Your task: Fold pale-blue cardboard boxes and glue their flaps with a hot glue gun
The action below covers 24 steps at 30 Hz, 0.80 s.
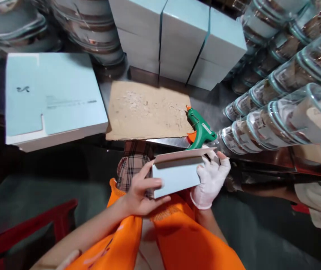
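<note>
While both hands pinch the folded box blank [177, 176] | left hand [140, 193] bare, right hand [211, 180] gloved | risk: glue gun [201, 129] near bench [213, 108] edge may topple if nudged.

Bare left hand [140, 193] and gloved right hand [211, 180] hold a pale-blue folded carton [177, 174] near a green glue gun [201, 129].

A single camera, worn on the person's head, looks forward and steeply down over an orange apron [183, 240] at the bottom of the frame. It sits close to the hands at lower centre, and farther from the brown cardboard sheet [146, 110] in the middle. The wide lens bends the edges (the glass jars [284, 108] at right curve strongly), and the stacked pale blue boxes [183, 37] mark the far limit at top centre.
</note>
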Motion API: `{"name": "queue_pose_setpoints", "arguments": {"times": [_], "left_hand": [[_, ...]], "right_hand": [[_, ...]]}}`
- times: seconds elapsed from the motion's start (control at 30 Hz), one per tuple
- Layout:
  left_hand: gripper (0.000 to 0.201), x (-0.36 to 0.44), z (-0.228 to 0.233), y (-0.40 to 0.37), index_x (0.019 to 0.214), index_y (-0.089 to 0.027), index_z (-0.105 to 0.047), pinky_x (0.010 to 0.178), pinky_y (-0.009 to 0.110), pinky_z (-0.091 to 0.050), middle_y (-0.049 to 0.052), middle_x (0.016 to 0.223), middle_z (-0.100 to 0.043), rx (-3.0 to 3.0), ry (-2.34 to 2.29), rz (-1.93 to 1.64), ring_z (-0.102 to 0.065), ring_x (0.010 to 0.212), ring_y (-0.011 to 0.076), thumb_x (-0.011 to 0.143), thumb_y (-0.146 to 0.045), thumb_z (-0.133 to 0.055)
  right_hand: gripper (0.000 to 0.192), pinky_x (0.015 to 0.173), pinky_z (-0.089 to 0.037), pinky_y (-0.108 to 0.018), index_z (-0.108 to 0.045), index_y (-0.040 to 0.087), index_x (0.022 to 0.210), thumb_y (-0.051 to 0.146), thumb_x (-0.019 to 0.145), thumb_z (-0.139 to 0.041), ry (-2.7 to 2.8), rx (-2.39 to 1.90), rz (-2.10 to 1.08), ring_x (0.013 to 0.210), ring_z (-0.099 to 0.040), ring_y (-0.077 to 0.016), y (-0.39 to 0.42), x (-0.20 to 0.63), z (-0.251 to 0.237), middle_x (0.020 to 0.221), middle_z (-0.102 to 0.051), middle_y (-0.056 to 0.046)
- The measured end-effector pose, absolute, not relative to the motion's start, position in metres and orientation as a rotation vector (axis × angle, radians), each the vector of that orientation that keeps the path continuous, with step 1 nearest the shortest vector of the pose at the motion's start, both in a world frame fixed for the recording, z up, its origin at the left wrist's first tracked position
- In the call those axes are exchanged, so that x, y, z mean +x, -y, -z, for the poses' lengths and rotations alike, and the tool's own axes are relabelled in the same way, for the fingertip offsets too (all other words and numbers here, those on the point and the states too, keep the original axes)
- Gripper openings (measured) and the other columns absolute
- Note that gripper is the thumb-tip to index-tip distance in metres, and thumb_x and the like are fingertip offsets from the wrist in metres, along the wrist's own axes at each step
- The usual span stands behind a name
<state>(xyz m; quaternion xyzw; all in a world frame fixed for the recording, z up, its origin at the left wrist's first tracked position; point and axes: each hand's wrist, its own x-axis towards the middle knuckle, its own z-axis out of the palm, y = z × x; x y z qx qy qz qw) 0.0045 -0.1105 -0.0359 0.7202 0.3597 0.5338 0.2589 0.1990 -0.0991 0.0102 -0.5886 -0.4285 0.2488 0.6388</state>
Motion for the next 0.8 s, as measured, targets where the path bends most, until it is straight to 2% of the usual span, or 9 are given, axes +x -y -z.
{"name": "queue_pose_setpoints", "arguments": {"times": [0.07,0.13,0.2,0.27,0.33,0.47,0.57,0.67,0.8], "left_hand": [[0.042,-0.006,0.032,0.102,0.129,-0.034,-0.063,0.082,0.039,-0.063,0.012,0.138,-0.066,2.007,-1.018,-1.456,-0.074,0.110,0.0266,0.091,-0.041,-0.079],[0.026,-0.017,0.031,0.094,0.114,-0.028,-0.068,0.082,0.038,-0.062,0.011,0.125,-0.070,1.924,-1.183,-1.491,-0.074,0.105,0.0258,0.094,-0.042,-0.077],[0.023,-0.025,0.032,0.087,0.111,-0.026,-0.068,0.085,0.039,-0.061,0.009,0.115,-0.071,1.798,-1.316,-1.544,-0.072,0.105,0.0259,0.096,-0.042,-0.075],[0.024,-0.030,0.036,0.081,0.111,-0.026,-0.069,0.087,0.038,-0.060,0.007,0.111,-0.071,1.702,-1.363,-1.604,-0.071,0.104,0.0249,0.094,-0.042,-0.077],[0.028,-0.031,0.039,0.076,0.110,-0.025,-0.070,0.087,0.036,-0.058,0.005,0.108,-0.071,1.641,-1.343,-1.655,-0.070,0.102,0.0235,0.092,-0.044,-0.080],[0.034,-0.027,0.046,0.071,0.107,-0.023,-0.070,0.085,0.033,-0.055,0.004,0.106,-0.070,1.517,-1.329,-1.699,-0.069,0.097,0.0215,0.090,-0.050,-0.082],[0.030,-0.023,0.045,0.068,0.105,-0.024,-0.070,0.083,0.030,-0.054,0.003,0.104,-0.068,1.442,-1.288,-1.764,-0.068,0.097,0.0201,0.091,-0.048,-0.081],[0.029,-0.020,0.036,0.063,0.106,-0.025,-0.070,0.079,0.028,-0.052,0.002,0.105,-0.068,1.400,-1.217,-1.799,-0.067,0.093,0.0184,0.090,-0.047,-0.082],[0.032,-0.016,0.022,0.055,0.108,-0.024,-0.073,0.071,0.026,-0.049,0.002,0.102,-0.067,1.355,-1.207,-1.718,-0.063,0.083,0.0161,0.090,-0.049,-0.082]], "right_hand": [[0.050,0.103,-0.058,-0.046,-0.051,0.025,0.138,0.043,0.093,-0.065,1.080,-1.447,-0.589,0.117,-0.072,-0.0268,0.088,0.215,-0.016,0.136,-0.068,-0.016],[0.043,0.104,-0.056,-0.050,-0.062,0.020,0.121,0.056,0.099,-0.053,1.226,-1.700,-0.536,0.112,-0.073,-0.0298,0.069,0.232,-0.023,0.124,-0.073,-0.017],[0.052,0.103,-0.053,-0.057,-0.066,0.019,0.104,0.067,0.099,-0.047,1.340,-2.055,-0.453,0.108,-0.073,-0.0354,0.046,0.242,-0.032,0.108,-0.075,-0.018],[0.055,0.100,-0.054,-0.060,-0.065,0.018,0.106,0.071,0.091,-0.061,1.386,-2.391,-0.418,0.104,-0.074,-0.0395,0.022,0.246,-0.039,0.101,-0.075,-0.019],[0.060,0.097,-0.056,-0.057,-0.061,0.017,0.120,0.062,0.082,-0.076,1.384,-2.551,-0.443,0.101,-0.075,-0.0395,0.004,0.246,-0.042,0.102,-0.076,-0.018],[0.077,0.094,-0.059,-0.047,-0.052,0.016,0.134,0.043,0.069,-0.083,1.089,-2.342,-0.543,0.097,-0.075,-0.0326,-0.003,0.252,-0.027,0.091,-0.076,-0.009],[0.087,0.075,-0.061,-0.038,-0.049,0.017,0.137,0.039,0.060,-0.083,0.729,-1.940,-0.735,0.080,-0.073,-0.0241,0.007,0.254,-0.011,0.088,-0.076,-0.002],[0.078,0.061,-0.056,-0.030,-0.057,0.016,0.127,0.040,0.058,-0.085,0.634,-1.666,-0.830,0.065,-0.065,-0.0165,0.022,0.243,-0.007,0.083,-0.074,0.001],[0.060,0.069,-0.059,-0.029,-0.064,0.019,0.111,0.035,0.061,-0.093,0.727,-1.520,-0.499,0.072,-0.066,-0.0147,0.046,0.226,-0.018,0.093,-0.075,-0.002]]}}
